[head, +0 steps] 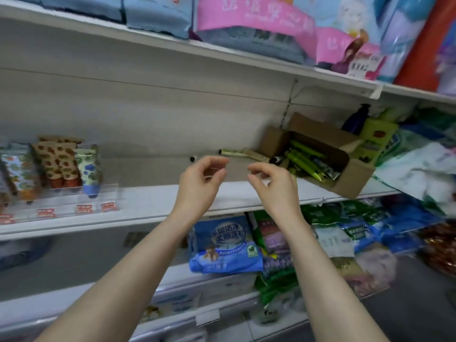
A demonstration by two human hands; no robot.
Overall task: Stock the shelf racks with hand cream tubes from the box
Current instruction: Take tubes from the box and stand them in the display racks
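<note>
An open cardboard box point(350, 178) sits on the middle shelf at the right, holding several green hand cream tubes point(304, 160). Two loose tubes lie on the shelf left of the box: one with a black cap point(193, 158) just behind my left hand, another point(232, 151) further back. At the far left, clear racks point(98, 191) hold upright patterned tubes point(58, 161). My left hand point(199, 183) and right hand point(274, 186) hover side by side in front of the shelf, fingers loosely curled towards the thumbs, with nothing visible in either.
The white shelf point(148, 201) carries red price tags point(84, 208) along its front edge at the left. Bagged goods fill the shelf below point(224, 245) and the right side point(414, 166). Packs line the top shelf point(246, 28). A dark bottle point(357, 117) stands behind the box.
</note>
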